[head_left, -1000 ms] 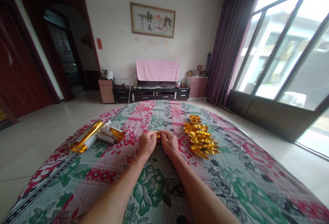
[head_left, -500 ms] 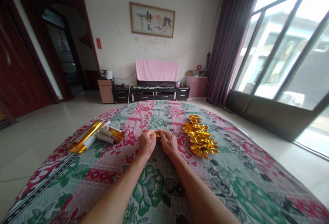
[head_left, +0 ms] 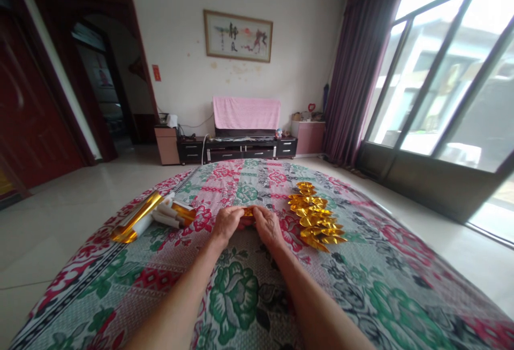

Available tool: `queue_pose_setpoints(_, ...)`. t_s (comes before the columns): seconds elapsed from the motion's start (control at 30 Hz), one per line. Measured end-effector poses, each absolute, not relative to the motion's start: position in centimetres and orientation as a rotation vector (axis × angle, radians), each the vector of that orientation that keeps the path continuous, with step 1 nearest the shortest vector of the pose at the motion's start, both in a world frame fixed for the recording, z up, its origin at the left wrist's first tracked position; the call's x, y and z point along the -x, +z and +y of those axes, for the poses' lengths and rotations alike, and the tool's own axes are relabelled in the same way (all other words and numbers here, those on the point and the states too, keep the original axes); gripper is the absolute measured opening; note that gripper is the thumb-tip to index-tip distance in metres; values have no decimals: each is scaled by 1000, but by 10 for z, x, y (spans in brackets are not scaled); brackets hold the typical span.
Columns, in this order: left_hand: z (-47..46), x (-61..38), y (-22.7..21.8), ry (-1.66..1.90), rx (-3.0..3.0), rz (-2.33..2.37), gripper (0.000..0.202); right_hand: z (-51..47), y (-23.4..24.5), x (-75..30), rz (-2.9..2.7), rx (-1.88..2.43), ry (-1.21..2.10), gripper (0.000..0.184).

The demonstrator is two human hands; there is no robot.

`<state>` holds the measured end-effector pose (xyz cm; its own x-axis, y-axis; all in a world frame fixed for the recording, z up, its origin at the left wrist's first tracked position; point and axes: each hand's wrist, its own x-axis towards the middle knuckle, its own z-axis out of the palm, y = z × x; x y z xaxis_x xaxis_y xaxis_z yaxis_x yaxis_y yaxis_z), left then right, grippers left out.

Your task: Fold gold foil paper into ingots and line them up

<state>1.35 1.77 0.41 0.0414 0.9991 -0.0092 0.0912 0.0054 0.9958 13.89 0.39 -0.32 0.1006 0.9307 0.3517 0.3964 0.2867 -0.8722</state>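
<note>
Both my hands meet near the middle of a table covered with a flowered cloth [head_left: 249,296]. My left hand [head_left: 225,223] and my right hand [head_left: 268,225] are closed, pinching a small piece of gold foil paper [head_left: 248,212] between their fingertips. Most of that piece is hidden by the fingers. To the right of my right hand lies a row of folded gold foil pieces [head_left: 315,216]. To the left of my left hand lie rolled sheets of gold foil with white backing [head_left: 150,214].
The table stands on a pale tiled floor. At the far wall is a low dark TV cabinet [head_left: 241,147] with a pink cloth over the screen. Large glass doors and a purple curtain [head_left: 361,71] are on the right, dark wooden doors on the left.
The view has tipped a little, shifting everything slightly lower in the frame. My fingers have worked the gold piece, which now shows a bit more between the fingertips.
</note>
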Motion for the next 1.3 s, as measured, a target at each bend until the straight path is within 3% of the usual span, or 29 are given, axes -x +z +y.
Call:
queue_pose_setpoints(0.2,17,-7,12,1160,-1146,1232,29,7,-7,-140,-1405,1216,794,43)
queue_pose_setpoints(0.43,16,-7,14,1190,-1066,1216,26,6,-8,-137,-1556,1282,550,31)
queue_pose_setpoints(0.67,14,-8,16,1223,-1064,1150,33,5,-6,-137,-1560,1322,509,29)
queue_pose_setpoints(0.87,13,-5,17,1252,-1022,1134,43,10,-12,-138,-1512,1315,592,28)
queue_pose_setpoints(1.1,13,-3,13,1325,-1053,1120,31,12,-13,-138,-1441,1302,649,27)
queue_pose_setpoints(1.3,14,-5,7,1331,-1214,1131,34,12,-13,-138,-1406,1270,706,25)
